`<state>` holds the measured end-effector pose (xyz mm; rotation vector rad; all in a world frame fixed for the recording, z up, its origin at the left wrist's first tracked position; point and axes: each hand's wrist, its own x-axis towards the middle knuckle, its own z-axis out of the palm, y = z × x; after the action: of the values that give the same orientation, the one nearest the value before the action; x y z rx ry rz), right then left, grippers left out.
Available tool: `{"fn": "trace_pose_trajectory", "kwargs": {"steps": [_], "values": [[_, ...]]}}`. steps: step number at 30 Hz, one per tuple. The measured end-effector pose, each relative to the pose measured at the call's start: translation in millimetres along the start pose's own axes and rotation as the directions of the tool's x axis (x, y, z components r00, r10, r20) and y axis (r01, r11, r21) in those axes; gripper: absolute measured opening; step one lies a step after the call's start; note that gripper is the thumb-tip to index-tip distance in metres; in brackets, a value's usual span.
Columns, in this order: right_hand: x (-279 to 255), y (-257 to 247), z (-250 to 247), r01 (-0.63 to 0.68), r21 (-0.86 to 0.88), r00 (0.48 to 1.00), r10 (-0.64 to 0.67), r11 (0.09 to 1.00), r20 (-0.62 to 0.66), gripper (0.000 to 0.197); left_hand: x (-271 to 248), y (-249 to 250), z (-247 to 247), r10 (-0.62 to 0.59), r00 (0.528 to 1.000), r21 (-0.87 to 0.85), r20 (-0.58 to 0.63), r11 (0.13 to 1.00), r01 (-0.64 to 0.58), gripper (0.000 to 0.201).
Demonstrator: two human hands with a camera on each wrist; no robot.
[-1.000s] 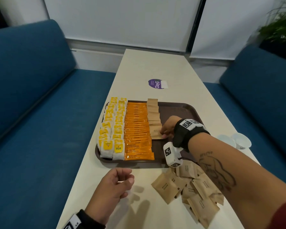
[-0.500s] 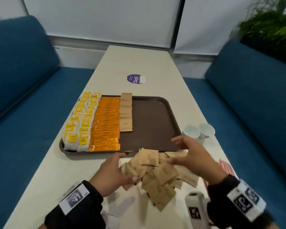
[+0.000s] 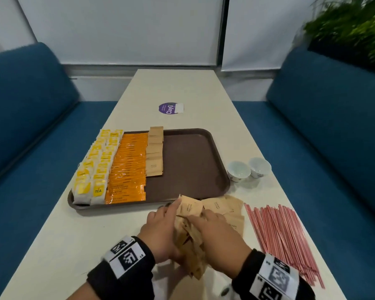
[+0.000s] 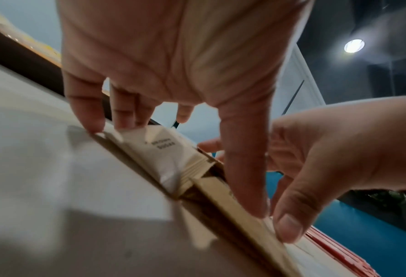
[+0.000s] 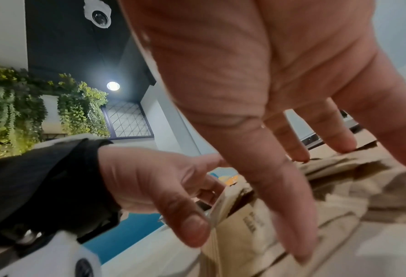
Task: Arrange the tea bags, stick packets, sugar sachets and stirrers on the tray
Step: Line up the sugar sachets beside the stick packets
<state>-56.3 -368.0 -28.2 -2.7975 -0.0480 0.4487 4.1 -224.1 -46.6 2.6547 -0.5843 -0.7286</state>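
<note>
The brown tray [image 3: 193,161] holds rows of yellow tea bags [image 3: 95,167], orange stick packets [image 3: 128,167] and a short column of brown sugar sachets [image 3: 154,154]; its right half is bare. In front of it, a bundle of sugar sachets [image 3: 191,234] stands on edge between my hands. My left hand [image 3: 171,213] grips its left side with curled fingers and thumb [image 4: 244,196]. From the right, my right hand [image 3: 204,219] presses the bundle with straight fingers [image 5: 339,142]. More loose sachets [image 3: 225,206] lie beyond. Red stirrers [image 3: 279,232] lie on the table at the right.
Two small white cups [image 3: 238,169] stand right of the tray, near the table's right edge. A purple sticker [image 3: 169,108] lies on the table beyond the tray. Blue sofas flank the table on both sides [image 3: 30,126].
My right hand left the sachet column on the tray and came back to the loose pile. Both hands have closed in and pushed the scattered sachets into an upright bundle.
</note>
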Motion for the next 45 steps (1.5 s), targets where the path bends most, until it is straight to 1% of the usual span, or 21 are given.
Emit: {"fn": "trace_pose_trajectory", "kwargs": {"steps": [4,6,8,11,13,15,18,21,25,29,31,32,33,35,37,39,42,43,45], "values": [[-1.1,-6.0,-4.7,-0.003,-0.001,1.0,0.003,1.0,-0.012,0.054,7.0,6.1,0.2,-0.028,1.0,-0.004,0.014,1.0,0.028,0.114],[-2.4,-6.8,-5.0,0.004,-0.002,1.0,-0.004,1.0,-0.022,0.049,9.4,8.4,3.5,-0.036,0.999,-0.023,0.02,0.999,0.037,0.112],[-2.7,-6.7,-4.3,0.0,0.021,1.0,0.001,1.0,-0.024,0.048,11.7,9.5,6.7,-0.02,1.0,-0.067,0.016,0.998,0.021,0.112],[0.6,-4.1,-1.4,-0.005,0.04,1.0,0.006,0.999,-0.028,0.052,16.8,7.8,7.2,-0.001,1.0,-0.196,-0.025,0.981,-0.004,0.109],[1.7,-3.1,-0.1,-0.008,0.043,0.999,0.009,0.999,-0.032,0.055,20.0,4.4,9.1,0.006,0.999,-0.278,-0.042,0.961,-0.018,0.111],[1.7,-2.9,0.9,-0.015,0.051,0.999,0.018,0.999,-0.043,0.052,20.5,1.4,13.4,0.031,0.997,-0.3,-0.075,0.953,-0.052,0.109],[-0.2,-2.1,-1.2,-0.014,0.092,0.995,0.023,0.996,-0.094,0.045,19.2,0.9,18.0,0.081,0.984,-0.312,-0.16,0.941,-0.129,0.103],[-1.5,-2.5,-2.2,-0.016,0.157,0.993,0.033,0.988,-0.109,0.039,18.5,3.6,24.4,0.096,0.981,-0.462,-0.169,0.872,-0.165,0.097],[-0.5,-5.8,-0.2,-0.033,0.234,0.992,0.06,0.972,-0.108,0.032,18.3,4.1,27.4,0.077,0.98,-0.6,-0.182,0.781,-0.173,0.077],[-0.6,-8.3,5.0,-0.045,0.291,0.994,0.071,0.956,-0.081,0.031,17.0,4.3,24.5,0.041,0.975,-0.663,-0.218,0.727,-0.179,0.055],[-2.4,-5.7,5.1,-0.018,0.318,0.996,0.045,0.948,-0.078,0.031,16.5,2.4,22.4,0.006,0.971,-0.696,-0.24,0.696,-0.177,0.046],[-2.7,-3.3,4.3,0.005,0.347,0.996,0.028,0.938,-0.088,0.032,16.7,0.6,21.4,-0.018,0.97,-0.726,-0.241,0.667,-0.167,0.042],[-3.0,-0.2,3.4,0.022,0.376,0.994,0.018,0.926,-0.104,0.034,16.9,-1.8,20.6,-0.044,0.972,-0.759,-0.23,0.633,-0.151,0.038],[-1.6,6.3,0.9,-0.012,0.386,0.99,0.066,0.922,-0.127,0.035,17.3,-6.4,18.8,-0.081,0.973,-0.801,-0.215,0.585,-0.129,0.034],[1.9,12.1,-0.5,-0.046,0.387,0.979,0.118,0.921,-0.166,0.027,17.1,-10.4,17.3,-0.102,0.972,-0.82,-0.212,0.559,-0.12,0.033],[4.4,14.4,-2.0,-0.045,0.445,0.969,0.148,0.894,-0.2,0.019,16.9,-13.0,15.6,-0.11,0.969,-0.836,-0.221,0.532,-0.131,0.033],[3.5,14.8,-7.2,-0.028,0.494,0.95,0.177,0.869,-0.257,0.014,14.6,-16.8,9.3,-0.111,0.965,-0.876,-0.237,0.454,-0.163,0.033],[3.6,14.5,-10.0,-0.01,0.508,0.938,0.184,0.861,-0.294,0.012,13.0,-18.4,6.8,-0.117,0.963,-0.885,-0.243,0.433,-0.171,0.033],[3.8,13.1,-18.7,0.058,0.531,0.885,0.203,0.846,-0.42,0.01,10.7,-21.7,2.3,-0.132,0.958,-0.9,-0.253,0.397,-0.183,0.033]]}}
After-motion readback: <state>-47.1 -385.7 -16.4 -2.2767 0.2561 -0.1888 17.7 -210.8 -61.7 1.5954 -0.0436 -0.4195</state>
